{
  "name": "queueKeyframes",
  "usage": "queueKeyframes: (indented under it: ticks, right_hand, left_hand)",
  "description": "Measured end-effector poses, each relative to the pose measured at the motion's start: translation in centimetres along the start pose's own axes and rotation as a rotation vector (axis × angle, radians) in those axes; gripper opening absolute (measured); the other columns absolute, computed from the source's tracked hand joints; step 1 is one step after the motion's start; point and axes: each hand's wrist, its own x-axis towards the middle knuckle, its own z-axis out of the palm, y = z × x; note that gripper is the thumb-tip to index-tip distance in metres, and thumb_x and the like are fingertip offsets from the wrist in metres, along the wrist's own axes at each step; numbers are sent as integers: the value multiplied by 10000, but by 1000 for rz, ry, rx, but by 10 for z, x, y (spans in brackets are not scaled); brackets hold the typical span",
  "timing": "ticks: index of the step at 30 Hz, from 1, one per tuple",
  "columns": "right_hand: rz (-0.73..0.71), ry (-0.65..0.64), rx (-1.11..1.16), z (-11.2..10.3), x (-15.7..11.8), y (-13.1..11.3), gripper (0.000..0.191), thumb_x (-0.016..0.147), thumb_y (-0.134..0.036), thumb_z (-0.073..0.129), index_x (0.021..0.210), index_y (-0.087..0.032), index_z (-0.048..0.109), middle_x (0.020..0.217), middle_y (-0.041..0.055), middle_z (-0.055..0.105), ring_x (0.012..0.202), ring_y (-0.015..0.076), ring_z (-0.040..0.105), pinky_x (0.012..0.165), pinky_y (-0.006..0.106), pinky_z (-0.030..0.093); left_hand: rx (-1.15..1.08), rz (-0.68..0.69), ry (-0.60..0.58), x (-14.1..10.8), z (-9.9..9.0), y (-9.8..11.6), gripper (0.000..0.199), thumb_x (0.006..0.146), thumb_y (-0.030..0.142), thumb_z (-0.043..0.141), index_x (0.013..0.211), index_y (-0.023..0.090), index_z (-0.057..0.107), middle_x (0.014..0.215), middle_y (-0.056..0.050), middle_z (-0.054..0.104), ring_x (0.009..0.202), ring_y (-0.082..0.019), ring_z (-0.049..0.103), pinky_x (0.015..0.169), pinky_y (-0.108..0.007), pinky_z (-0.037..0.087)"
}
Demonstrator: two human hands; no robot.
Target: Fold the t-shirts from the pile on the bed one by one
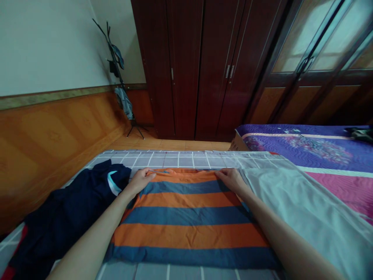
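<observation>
An orange and blue striped T-shirt (186,216) lies spread in front of me, its neckline at the far edge and its sides tucked under. At its far left corner, my left hand (142,180) pinches the fabric. My right hand (230,179) grips the far right corner the same way. Both forearms reach along the shirt's sides. To the left lies a dark navy garment (78,206) with a white and light-blue mark and red trim. A pale grey cloth (303,210) is spread at the right, partly behind my right arm.
Beneath the clothes is a grey checked cover (177,159). A purple and pink bedspread (291,146) is at the right. Beyond stand a dark red wardrobe (186,77), glass-panelled doors (309,46) and a coat stand (116,70) with items hung on it. An orange wall panel (58,144) runs along the left.
</observation>
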Motion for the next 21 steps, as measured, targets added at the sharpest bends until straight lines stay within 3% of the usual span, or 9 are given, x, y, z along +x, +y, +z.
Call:
queueKeyframes:
  ticks: [5,11,14,17,21]
  right_hand:
    - [5,28,-197,-3,-6,-5,356,833,-424,465,634,-195,652,615,43,624,628,181,590,527,241,320]
    - [24,29,-345,-10,-13,-8,356,869,-433,449,784,-204,707,759,96,689,747,238,647,574,267,376]
    - [-14,26,-392,-19,-18,-12,400,873,-471,447,1005,-177,684,873,134,697,820,279,652,643,315,430]
    - [-208,84,-469,-28,-27,-22,502,866,-456,460,1218,-112,562,1025,179,667,955,318,621,748,384,465]
    - [-572,84,-420,-19,-54,-48,493,833,-397,508,1270,-169,510,1121,147,640,1033,305,594,841,429,475]
  left_hand:
    - [102,79,-10,-8,-8,-1,407,628,343,664,980,154,587,849,-41,686,783,-218,646,659,-283,494]
    - [221,128,51,-7,0,-3,417,668,264,600,1069,164,547,783,-4,631,711,-175,599,631,-257,444]
    - [249,117,56,-12,-4,2,544,659,276,647,1170,154,508,775,3,605,698,-164,581,613,-241,421]
    - [247,74,27,-32,-13,7,636,668,322,672,1236,125,464,719,19,575,642,-149,561,567,-225,398]
    - [214,-14,-35,-75,-19,13,648,722,398,646,1254,97,433,704,7,583,592,-150,572,522,-226,402]
